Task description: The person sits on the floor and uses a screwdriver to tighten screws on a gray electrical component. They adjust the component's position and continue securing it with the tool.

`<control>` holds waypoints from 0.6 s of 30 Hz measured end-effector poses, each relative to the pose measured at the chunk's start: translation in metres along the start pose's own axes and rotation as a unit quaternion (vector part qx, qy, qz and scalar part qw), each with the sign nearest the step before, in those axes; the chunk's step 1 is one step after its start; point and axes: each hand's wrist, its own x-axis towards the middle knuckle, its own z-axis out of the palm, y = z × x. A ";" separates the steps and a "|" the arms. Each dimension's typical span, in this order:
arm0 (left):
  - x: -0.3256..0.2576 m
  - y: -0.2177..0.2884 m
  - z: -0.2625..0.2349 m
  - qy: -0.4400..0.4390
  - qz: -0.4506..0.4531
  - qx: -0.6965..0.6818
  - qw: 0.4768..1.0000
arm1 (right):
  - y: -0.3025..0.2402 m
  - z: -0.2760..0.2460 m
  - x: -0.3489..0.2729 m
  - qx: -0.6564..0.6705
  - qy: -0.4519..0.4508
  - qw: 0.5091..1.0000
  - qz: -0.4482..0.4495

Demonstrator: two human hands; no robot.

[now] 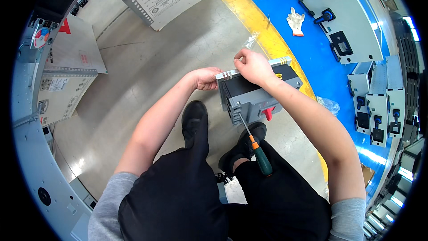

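Note:
A grey and black circuit breaker (261,94) with a red handle (268,113) is held up in front of my knees, a metal mounting plate (229,75) along its far side. My left hand (207,78) is closed at the plate's left end, its fingertips partly hidden behind the edge. My right hand (255,67) lies across the top with curled fingers gripping the plate's upper edge; what is under them is hidden. A screwdriver (262,159) with a green and orange handle leans out of the breaker's near left corner above my right thigh, held by neither hand.
White labelled cabinets (171,0) stand on the grey floor ahead and left. At right, a blue mat (278,11) with a yellow border (263,27) bears a white glove (295,21), clear plastic wrap (329,105) and grey panels (352,22) with black-and-blue handles. A metal frame (33,151) curves along the left.

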 end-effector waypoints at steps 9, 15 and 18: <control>0.008 0.005 -0.015 -0.059 -0.029 0.014 0.998 | 0.005 0.001 0.000 -0.012 -0.002 1.000 -0.003; 0.008 0.002 -0.023 -0.049 -0.067 0.041 0.996 | 0.001 0.000 0.000 -0.019 -0.006 1.000 -0.002; 0.007 0.004 -0.020 -0.041 -0.082 0.046 0.995 | 0.000 0.000 -0.002 -0.022 -0.008 1.000 -0.007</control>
